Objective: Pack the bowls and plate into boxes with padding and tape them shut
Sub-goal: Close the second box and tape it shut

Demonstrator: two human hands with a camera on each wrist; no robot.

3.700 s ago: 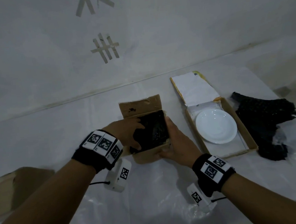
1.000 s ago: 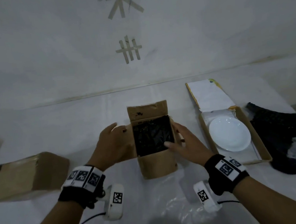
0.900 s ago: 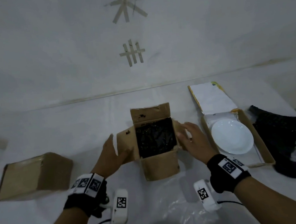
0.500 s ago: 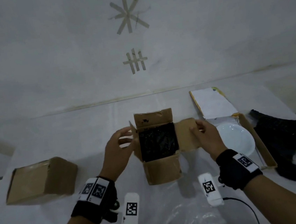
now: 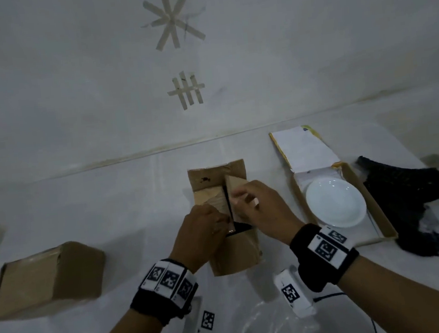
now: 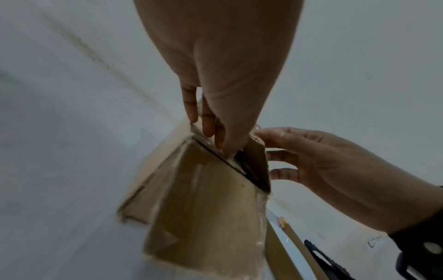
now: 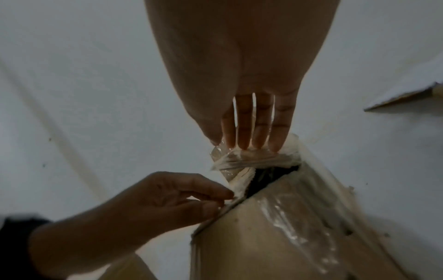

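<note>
- Far left on the worktop: a closed box on its side, well apart from the action. Can't tell if it's taped.
- Left hand is on the middle box, fingers close together and nearly straight, pressing the left flap down.
- Right hand has its fingers straight and slightly spread, pushing the right flap in. There's a crumpled bit of old tape under the fingertips.
- Flaps don't meet yet; a dark slit between them shows the black padding inside. My guess is a bowl sits under it, but I can't see one.
- What could go wrong: if I let go before tape is on, I reckon the flaps spring back up. The padding looks bulky enough to keep them apart, and that loose tape could get folded into the seam.
- Further right: the plate sits in an open flat box, uncovered, lid back. Spare padding is piled just beside it.
</note>
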